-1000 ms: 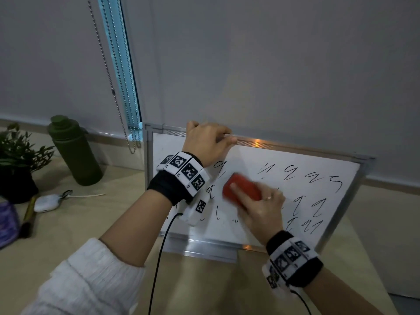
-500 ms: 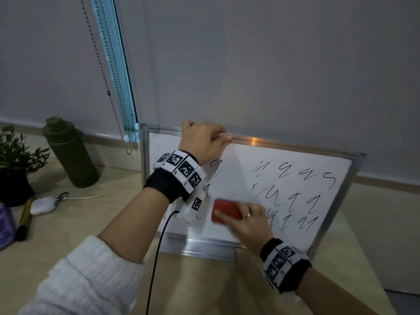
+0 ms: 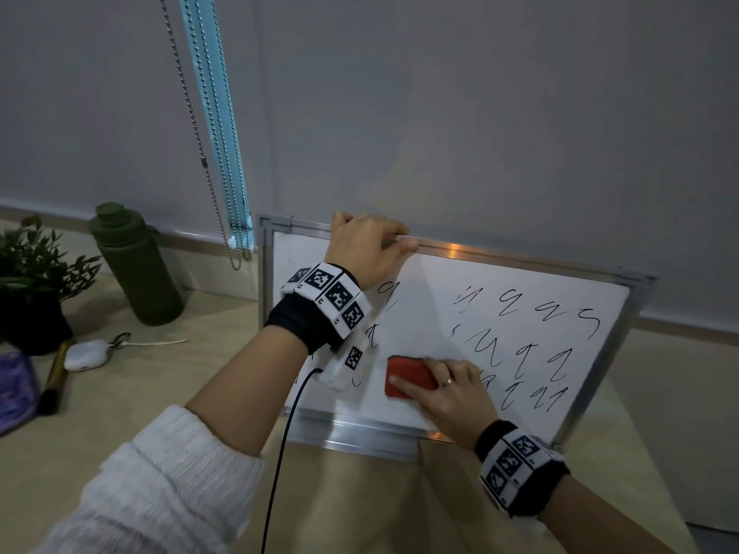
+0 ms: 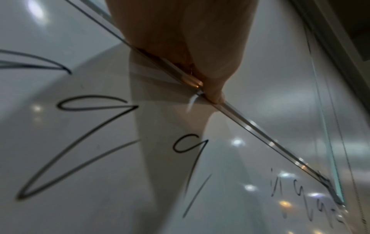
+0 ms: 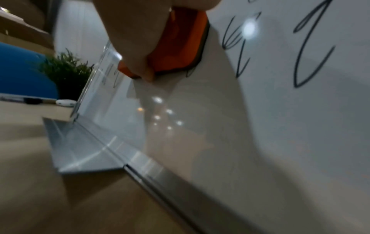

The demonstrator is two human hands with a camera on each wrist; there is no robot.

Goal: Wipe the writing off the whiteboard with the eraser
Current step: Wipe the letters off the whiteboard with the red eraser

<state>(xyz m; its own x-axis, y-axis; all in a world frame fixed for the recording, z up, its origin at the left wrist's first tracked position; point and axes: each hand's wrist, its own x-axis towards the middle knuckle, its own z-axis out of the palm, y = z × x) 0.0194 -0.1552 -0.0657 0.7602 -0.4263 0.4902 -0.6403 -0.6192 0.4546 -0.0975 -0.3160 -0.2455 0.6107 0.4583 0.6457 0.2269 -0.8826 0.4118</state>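
A metal-framed whiteboard (image 3: 436,297) leans upright on the table against the wall, with black scribbles across its right half and a few marks at the left. My left hand (image 3: 366,245) grips its top frame edge, fingers curled over the rail (image 4: 200,88). My right hand (image 3: 444,387) holds a red eraser (image 3: 408,375) flat against the lower middle of the board. In the right wrist view the eraser (image 5: 180,42) presses on the white surface, fingers wrapped round its side. The band of board around the eraser is wiped clean.
A green bottle (image 3: 134,265) and a potted plant (image 3: 34,281) stand at the left. A white earbud case (image 3: 86,353) and a marker (image 3: 56,373) lie near them. A blind chain (image 3: 208,165) hangs by the board's left corner. A black cable (image 3: 280,457) runs under my left arm.
My right hand has slid the eraser down and to the left, from the board's middle to its lower middle. The left hand keeps its grip on the top edge.
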